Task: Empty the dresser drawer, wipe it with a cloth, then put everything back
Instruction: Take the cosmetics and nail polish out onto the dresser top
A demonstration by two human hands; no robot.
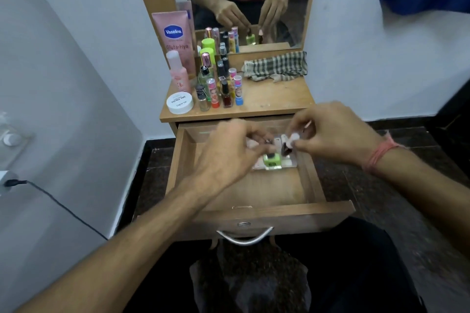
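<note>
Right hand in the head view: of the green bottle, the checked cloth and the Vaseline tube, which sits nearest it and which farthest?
1. Green bottle: in the drawer, just left of the right hand.
2. Checked cloth: on the dresser top, behind the hand.
3. Vaseline tube: back left corner of the top.

The room is lit softly and evenly, rather dim, with a cool cast on the white walls [76, 58]. Shadows are faint; the darkest zone lies at 6 o'clock, where the floor [381, 211] and lap sink to near black. Both hands, the left hand [223, 152] and right hand [330, 132], are smeared by motion blur. Wide-angle distortion bends the walls and forearms toward the edges, strongest at 9 and 3 o'clock. The mirror [244, 0] shows no glare.
</note>
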